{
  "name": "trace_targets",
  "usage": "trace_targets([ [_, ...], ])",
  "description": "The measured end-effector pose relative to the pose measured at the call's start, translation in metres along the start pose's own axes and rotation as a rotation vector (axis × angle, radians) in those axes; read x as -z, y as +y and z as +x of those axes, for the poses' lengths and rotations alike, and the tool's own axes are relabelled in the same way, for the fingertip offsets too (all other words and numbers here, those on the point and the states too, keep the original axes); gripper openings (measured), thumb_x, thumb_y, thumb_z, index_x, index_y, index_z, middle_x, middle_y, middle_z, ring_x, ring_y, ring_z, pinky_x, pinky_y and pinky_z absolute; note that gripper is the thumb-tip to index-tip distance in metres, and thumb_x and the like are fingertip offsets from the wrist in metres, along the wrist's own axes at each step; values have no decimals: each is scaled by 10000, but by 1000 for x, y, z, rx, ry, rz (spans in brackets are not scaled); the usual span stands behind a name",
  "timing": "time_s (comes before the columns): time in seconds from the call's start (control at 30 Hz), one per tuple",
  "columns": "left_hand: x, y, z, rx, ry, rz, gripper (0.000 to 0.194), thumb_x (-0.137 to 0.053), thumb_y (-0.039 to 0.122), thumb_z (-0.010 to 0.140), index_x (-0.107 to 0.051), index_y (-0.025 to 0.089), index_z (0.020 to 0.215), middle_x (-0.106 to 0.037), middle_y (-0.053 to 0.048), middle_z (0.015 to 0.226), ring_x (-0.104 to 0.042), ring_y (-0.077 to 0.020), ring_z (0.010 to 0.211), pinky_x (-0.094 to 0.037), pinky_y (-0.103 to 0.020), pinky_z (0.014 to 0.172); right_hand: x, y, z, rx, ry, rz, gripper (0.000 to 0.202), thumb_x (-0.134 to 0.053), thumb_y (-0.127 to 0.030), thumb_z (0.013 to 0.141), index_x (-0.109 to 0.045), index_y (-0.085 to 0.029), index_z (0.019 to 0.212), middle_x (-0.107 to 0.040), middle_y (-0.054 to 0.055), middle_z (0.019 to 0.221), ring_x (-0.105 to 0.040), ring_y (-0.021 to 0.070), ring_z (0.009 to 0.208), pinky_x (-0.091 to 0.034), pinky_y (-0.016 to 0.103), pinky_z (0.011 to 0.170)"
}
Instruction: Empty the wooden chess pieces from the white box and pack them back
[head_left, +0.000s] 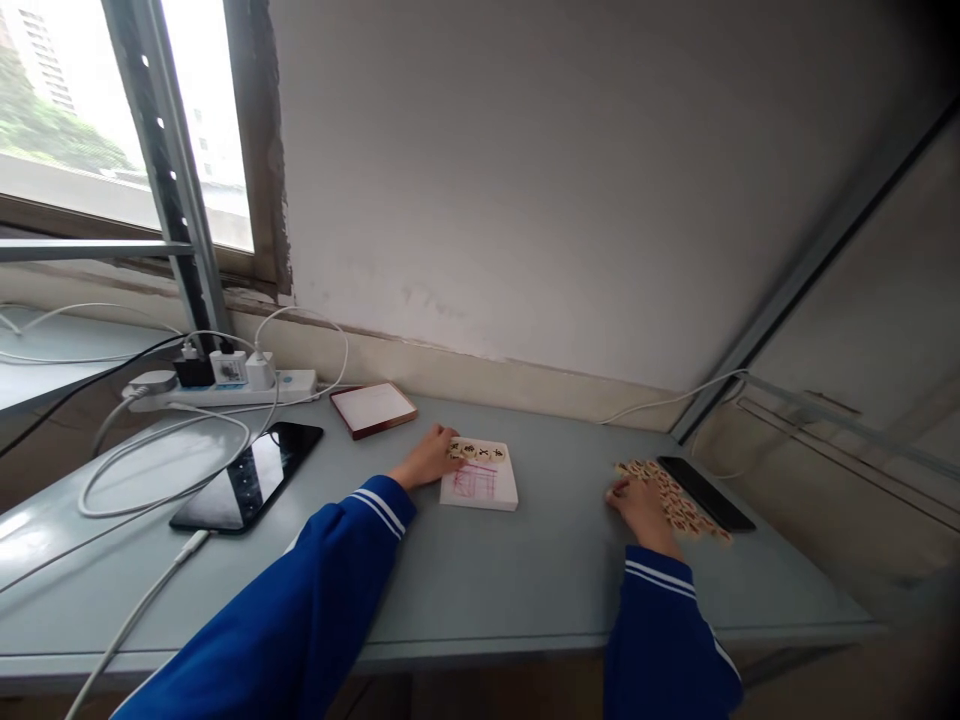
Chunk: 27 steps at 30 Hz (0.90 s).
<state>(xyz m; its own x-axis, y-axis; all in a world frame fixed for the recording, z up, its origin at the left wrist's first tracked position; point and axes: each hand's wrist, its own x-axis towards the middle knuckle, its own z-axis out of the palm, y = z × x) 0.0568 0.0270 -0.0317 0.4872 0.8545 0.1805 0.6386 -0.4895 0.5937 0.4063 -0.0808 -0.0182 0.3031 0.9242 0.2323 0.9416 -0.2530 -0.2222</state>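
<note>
A shallow white box with pink printing lies on the desk in front of me. Several round xiangqi pieces with dark characters form a row along its far side. My left hand is closed at the box's left edge, its fingertips beside the leftmost piece. To the right, my right hand is at the near left side of a spread of xiangqi pieces. Its thumb and fingers are pinched together, and whatever is between them is hidden.
A red-rimmed box lid lies near the wall. On the left are a black phone, a charging cable and a power strip with plugs. A dark flat object borders the pieces on the right. Metal posts rise by the window.
</note>
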Motion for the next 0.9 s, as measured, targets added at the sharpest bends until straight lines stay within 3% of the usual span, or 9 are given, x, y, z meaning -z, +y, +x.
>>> trace_targets([
  [0.07, 1, 2, -1, 9, -3, -26, 477, -511, 418, 714, -482, 144, 1103, -459, -96, 1051, -499, -213, 961, -362, -305, 899, 6, -33, 7, 43, 46, 53, 93, -498, -267, 716, -551, -197, 749, -579, 92, 812, -562, 251, 851, -429, 371, 766],
  [0.13, 3, 3, -1, 23, -8, -67, 474, -487, 452, 735, -493, 154, 1104, -472, -91, 1046, -500, -206, 961, -355, -304, 907, 11, -78, 11, 228, 40, 171, 158, -460, -297, 764, -542, -190, 848, -576, 74, 877, -560, 190, 807, -431, 311, 757],
  [0.23, 2, 1, -1, 28, 8, -107, 436, -443, 441, 773, -512, 159, 1099, -497, -86, 1030, -487, -197, 982, -349, -301, 913, 10, -144, 8, 639, -109, 329, 171, -446, -290, 800, -534, -197, 913, -553, 41, 927, -540, 138, 783, -426, 264, 738],
  [0.33, -1, -4, 1, 1, 32, -108, 400, -425, 410, 792, -522, 160, 1089, -508, -84, 1035, -473, -191, 1010, -346, -295, 917, -3, -184, 0, 803, -217, 316, 113, -480, -257, 795, -541, -197, 869, -536, 17, 876, -529, 125, 744, -426, 257, 718],
  [0.5, -3, -5, 2, 0, 49, -85, 383, -409, 348, 804, -513, 146, 1112, -496, -99, 1066, -490, -191, 985, -354, -297, 906, -27, -196, -10, 830, -143, 263, 161, -495, -173, 786, -511, -204, 944, -483, 42, 1022, -527, 155, 865, -419, 292, 779],
  [0.6, -1, -3, 2, 21, 29, -67, 414, -426, 380, 794, -503, 150, 1129, -492, -96, 1067, -492, -198, 979, -355, -302, 901, -31, -193, -11, 786, -119, 274, 118, -483, -160, 795, -514, -195, 903, -491, 42, 967, -534, 151, 828, -424, 287, 756],
  [0.73, -1, 2, -1, 33, 20, -31, 472, -427, 397, 790, -450, 141, 1186, -473, -112, 1110, -488, -210, 989, -355, -313, 898, -33, -194, -10, 791, -118, 271, 69, -496, -188, 800, -547, -179, 755, -533, 33, 874, -538, 140, 785, -408, 274, 741],
  [0.9, -4, 7, -3, 57, 47, 68, 589, -476, 423, 745, -396, 108, 1236, -444, -146, 1150, -459, -256, 1054, -350, -334, 901, -20, -183, 4, 740, -87, 159, 90, -542, -277, 780, -602, -219, 745, -612, 9, 850, -560, 152, 813, -350, 294, 782],
])
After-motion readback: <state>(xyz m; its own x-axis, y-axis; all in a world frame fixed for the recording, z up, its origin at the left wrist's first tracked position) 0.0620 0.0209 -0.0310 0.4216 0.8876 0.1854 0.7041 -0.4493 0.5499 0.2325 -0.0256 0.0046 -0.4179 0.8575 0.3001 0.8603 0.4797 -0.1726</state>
